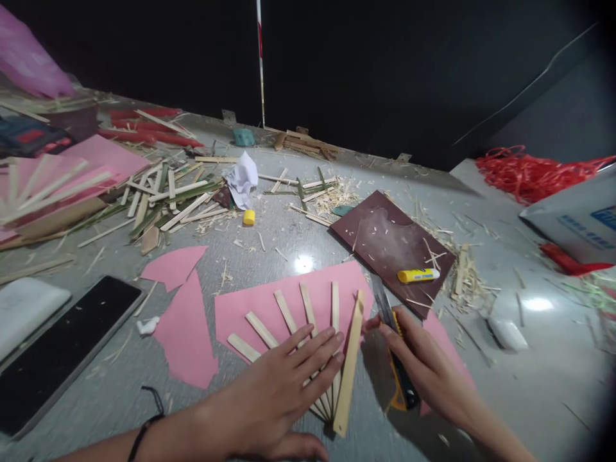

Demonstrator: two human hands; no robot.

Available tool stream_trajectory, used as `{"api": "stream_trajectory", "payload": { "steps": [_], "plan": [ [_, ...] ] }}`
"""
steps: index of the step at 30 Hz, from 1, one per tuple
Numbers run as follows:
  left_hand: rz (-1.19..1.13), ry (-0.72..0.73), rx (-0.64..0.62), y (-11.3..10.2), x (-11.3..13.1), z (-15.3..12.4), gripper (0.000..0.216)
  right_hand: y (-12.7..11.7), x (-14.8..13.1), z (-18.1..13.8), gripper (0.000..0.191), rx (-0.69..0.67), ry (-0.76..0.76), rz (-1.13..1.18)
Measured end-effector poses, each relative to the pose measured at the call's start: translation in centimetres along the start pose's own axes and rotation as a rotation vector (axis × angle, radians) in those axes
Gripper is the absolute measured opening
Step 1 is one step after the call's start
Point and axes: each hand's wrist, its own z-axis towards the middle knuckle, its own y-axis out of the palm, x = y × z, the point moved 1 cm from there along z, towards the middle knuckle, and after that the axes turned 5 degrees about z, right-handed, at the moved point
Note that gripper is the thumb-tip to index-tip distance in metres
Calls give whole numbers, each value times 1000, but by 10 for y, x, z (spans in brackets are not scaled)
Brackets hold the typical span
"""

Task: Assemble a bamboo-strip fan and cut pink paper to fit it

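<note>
My left hand (283, 385) lies flat with fingers spread on a fan of bamboo strips (308, 314) glued onto pink paper (269, 301). The outermost strip (350, 362) runs along the paper's right edge. My right hand (423, 366) is closed round a yellow and black utility knife (397, 366). Its blade (382, 301) points away from me beside that edge.
A dark brown cutting board (385, 240) holds a yellow glue stick (418, 275). Pink paper offcuts (185, 321), loose bamboo strips (168, 199), shavings, a yellow cap (249, 217), a black phone (62, 346), red cord (524, 170) and a finished fan (52, 186) lie about the grey table (289, 244).
</note>
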Motion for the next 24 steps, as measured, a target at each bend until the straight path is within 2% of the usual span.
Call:
{"api": "stream_trajectory", "payload": {
  "steps": [15, 24],
  "plan": [
    [77, 4, -16, 0, 1, 1, 89, 2, -3, -1, 36, -46, 45, -10],
    [97, 5, -3, 2, 1, 2, 85, 2, -12, -3, 35, -26, -15, -35]
  ]
}}
